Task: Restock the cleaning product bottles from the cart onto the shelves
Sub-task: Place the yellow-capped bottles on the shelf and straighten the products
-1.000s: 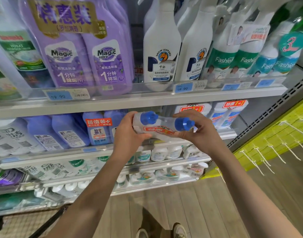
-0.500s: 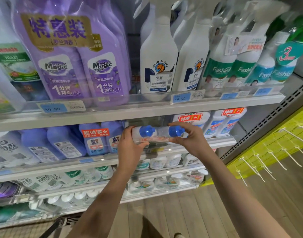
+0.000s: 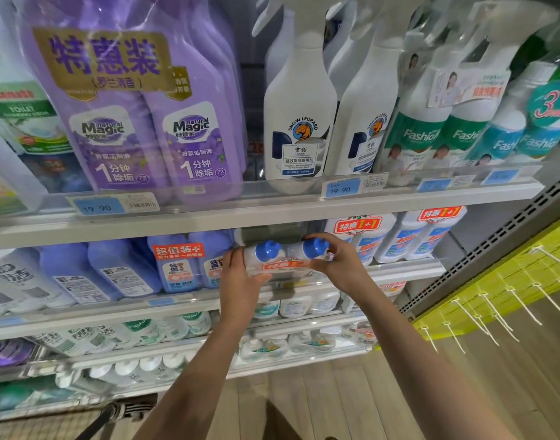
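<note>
Both hands hold one load in the head view. Our left hand (image 3: 240, 277) curls round the left side of a twin pack (image 3: 282, 258) of white bottles, and our right hand (image 3: 339, 268) wraps its fingers over the right shoulder, close to the cap. The pack is at the front lip of the second shelf (image 3: 408, 269). It sits in the gap between the blue bottles (image 3: 177, 265) on the left and the matching packs (image 3: 361, 236) on the right. Our hands hide the underside, so we cannot tell whether its base already rests on the shelf.

We judge the pack to be fairly heavy for its size, since it is two full bottles bound in film. The plastic walls look stiff, so a firm squeeze should do no harm. The wrap is glossy and may slip under the fingers. We think the safest hold is low on both bodies, one hand to each side, rather than on the blue caps (image 3: 266, 250), which could twist or pull against the film.

Both forearms reach forward and slightly upward and draw closer together towards the gap. The wrists are nearly straight, and the left thumb lies across the near face of the pack.
</note>
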